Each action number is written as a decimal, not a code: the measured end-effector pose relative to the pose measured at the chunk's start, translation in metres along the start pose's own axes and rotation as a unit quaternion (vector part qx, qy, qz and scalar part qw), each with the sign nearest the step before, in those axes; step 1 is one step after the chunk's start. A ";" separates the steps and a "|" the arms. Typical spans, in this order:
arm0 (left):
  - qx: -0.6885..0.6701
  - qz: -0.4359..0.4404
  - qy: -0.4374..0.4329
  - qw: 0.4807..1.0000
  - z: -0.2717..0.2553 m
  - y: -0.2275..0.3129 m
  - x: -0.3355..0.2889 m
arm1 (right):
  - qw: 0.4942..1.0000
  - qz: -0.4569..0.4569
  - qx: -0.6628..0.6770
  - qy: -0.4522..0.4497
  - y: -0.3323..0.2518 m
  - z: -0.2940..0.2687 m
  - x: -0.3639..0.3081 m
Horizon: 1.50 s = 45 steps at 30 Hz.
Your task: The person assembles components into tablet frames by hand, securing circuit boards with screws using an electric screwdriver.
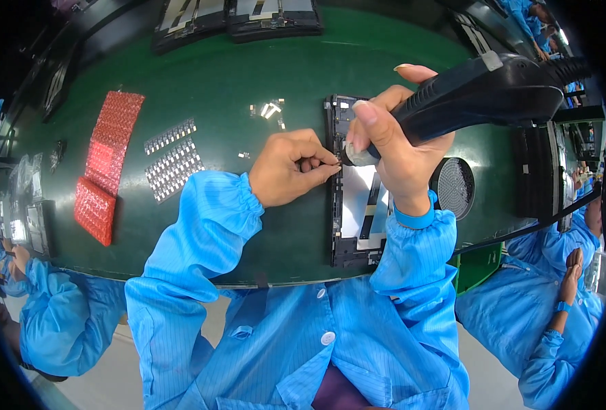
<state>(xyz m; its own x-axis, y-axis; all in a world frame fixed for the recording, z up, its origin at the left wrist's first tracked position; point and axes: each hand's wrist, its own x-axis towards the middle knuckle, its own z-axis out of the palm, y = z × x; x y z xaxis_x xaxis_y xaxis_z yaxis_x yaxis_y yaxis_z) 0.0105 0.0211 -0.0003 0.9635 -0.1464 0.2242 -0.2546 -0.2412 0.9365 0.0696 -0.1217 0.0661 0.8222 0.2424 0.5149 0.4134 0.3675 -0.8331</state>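
Observation:
My right hand [400, 140] is wrapped round a black corded hand tool [484, 96]. Its narrower end, with something pale around it, points down at the left edge of a flat black device frame [355, 250]. Silvery panels and a dark strip show inside that frame. At the same edge, close to the tool's end, my left hand [293, 167] pinches with thumb and forefinger; whatever sits between the fingertips is too small to make out. Part of the frame is hidden under my right hand.
Sheets of small parts [173, 171] and red bubble wrap [105, 164] lie to the left. Tiny loose pieces [271, 109] are scattered beyond my left hand. A round black dish [453, 188] stands right of the frame. More device frames [276, 24] lie at the back. Co-workers sit on both sides.

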 end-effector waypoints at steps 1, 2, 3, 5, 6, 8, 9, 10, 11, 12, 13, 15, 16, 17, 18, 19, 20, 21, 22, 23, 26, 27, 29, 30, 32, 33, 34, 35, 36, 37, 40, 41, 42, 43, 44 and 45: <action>-0.002 -0.005 -0.002 1.000 0.000 0.000 0.000 | 1.000 -0.002 -0.003 -0.003 0.001 0.000 0.000; -0.002 -0.005 -0.002 1.000 0.000 0.000 0.001 | 1.000 -0.004 -0.006 -0.005 0.002 0.000 0.000; 0.001 -0.006 -0.002 1.000 0.000 0.001 0.001 | 1.000 -0.003 -0.006 -0.005 0.003 0.000 -0.001; 0.005 -0.008 -0.002 1.000 -0.001 0.001 0.000 | 1.000 -0.003 0.001 -0.005 0.004 0.001 -0.001; 0.007 -0.008 -0.002 1.000 -0.001 0.001 0.000 | 1.000 -0.003 0.001 -0.005 0.005 0.002 -0.001; 0.009 -0.009 -0.002 1.000 0.000 -0.001 0.000 | 1.000 -0.010 -0.001 -0.004 0.005 0.002 -0.001; 0.010 -0.001 0.002 1.000 0.000 -0.002 0.000 | 1.000 -0.010 -0.001 -0.004 0.005 0.002 -0.002; 0.011 0.007 0.006 1.000 0.000 -0.002 0.000 | 1.000 -0.007 -0.003 -0.005 0.005 0.002 -0.002; 0.011 0.006 0.006 1.000 -0.002 -0.001 0.000 | 1.000 -0.004 -0.006 -0.005 0.005 0.002 -0.002; 0.022 -0.003 -0.018 1.000 -0.006 0.004 0.001 | 1.000 -0.004 -0.006 -0.005 0.005 0.001 -0.002; 0.032 -0.013 -0.042 0.998 -0.010 0.006 0.002 | 1.000 -0.006 -0.014 -0.001 0.005 0.001 -0.002; -0.038 -0.096 -0.044 0.994 -0.017 0.001 0.006 | 1.000 -0.007 -0.022 0.003 0.006 -0.001 -0.002; -0.107 -0.178 -0.046 0.977 -0.019 0.000 0.009 | 1.000 -0.002 -0.031 0.004 0.007 -0.002 -0.003; -0.131 -0.255 -0.035 0.957 -0.019 0.001 0.013 | 0.999 0.003 -0.040 0.004 0.009 -0.004 -0.003; -0.132 -0.256 -0.035 0.957 -0.018 0.003 0.017 | 0.999 0.005 -0.039 0.004 0.010 -0.004 -0.003; -0.100 -0.268 -0.036 0.958 -0.017 0.004 0.020 | 0.999 0.009 -0.050 0.000 0.012 -0.005 -0.003; -0.068 -0.279 -0.037 0.957 -0.015 0.004 0.022 | 0.998 0.014 -0.061 -0.004 0.013 -0.005 -0.004; -0.069 -0.280 -0.036 0.957 -0.014 0.004 0.023 | 0.998 0.015 -0.061 -0.005 0.014 -0.005 -0.004; -0.058 -0.261 -0.041 0.963 -0.013 0.002 0.023 | 0.998 0.012 -0.067 -0.008 0.015 -0.005 -0.004; -0.047 -0.242 -0.045 0.968 -0.013 0.001 0.023 | 0.997 0.009 -0.073 -0.011 0.015 -0.004 -0.004; -0.042 -0.242 -0.042 0.968 -0.012 0.001 0.024 | 0.998 0.022 -0.053 -0.003 0.014 -0.001 -0.003; -0.043 -0.242 -0.043 0.968 -0.012 0.001 0.025 | 0.998 0.023 -0.053 -0.003 0.014 -0.002 -0.003; -0.056 -0.249 -0.043 0.966 -0.012 0.002 0.025 | 0.998 0.013 -0.055 -0.003 0.016 -0.002 -0.003; -0.056 -0.249 -0.043 0.966 -0.012 0.003 0.025 | 0.998 0.013 -0.055 -0.003 0.015 -0.002 -0.003; -0.057 -0.248 -0.040 0.966 -0.013 0.005 0.025 | 0.998 0.023 -0.053 -0.003 0.015 -0.001 -0.003; -0.056 -0.248 -0.040 0.966 -0.013 0.006 0.025 | 0.998 0.023 -0.053 -0.003 0.015 -0.001 -0.003; -0.058 -0.251 -0.038 0.966 -0.013 0.006 0.025 | 0.998 0.026 -0.054 -0.003 0.016 -0.001 -0.004; -0.059 -0.253 -0.036 0.965 -0.013 0.006 0.025 | 0.998 0.030 -0.055 -0.003 0.017 -0.001 -0.004; -0.059 -0.252 -0.036 0.965 -0.013 0.006 0.025 | 0.998 0.029 -0.055 -0.003 0.017 -0.002 -0.004; -0.055 -0.250 -0.037 0.966 -0.013 0.006 0.025 | 0.996 0.012 -0.078 -0.036 0.017 -0.004 -0.004; -0.050 -0.250 -0.040 0.966 -0.015 0.005 0.024 | 0.996 0.010 -0.081 -0.043 0.016 0.001 -0.005; -0.049 -0.253 -0.042 0.965 -0.015 0.004 0.024 | 0.998 0.026 -0.061 -0.017 0.016 0.004 -0.006; -0.049 -0.253 -0.042 0.965 -0.015 0.004 0.024 | 0.998 0.026 -0.061 -0.017 0.015 0.003 -0.006; -0.039 -0.247 -0.036 0.968 -0.015 0.004 0.023 | 0.994 0.002 -0.088 -0.058 0.015 0.002 -0.006; -0.030 -0.241 -0.031 0.970 -0.015 0.004 0.023 | 0.988 -0.023 -0.117 -0.097 0.014 0.001 -0.007; -0.031 -0.236 -0.037 0.971 -0.014 0.003 0.026 | 0.988 -0.026 -0.123 -0.093 0.013 -0.001 -0.008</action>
<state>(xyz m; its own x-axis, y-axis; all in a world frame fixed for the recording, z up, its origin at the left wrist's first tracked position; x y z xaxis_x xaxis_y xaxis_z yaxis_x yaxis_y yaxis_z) 0.0353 0.0297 0.0123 0.9626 -0.1027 -0.2506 0.2205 -0.2402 0.9454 0.0689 -0.1200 0.0512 0.7211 0.3983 0.5669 0.5538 0.1603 -0.8171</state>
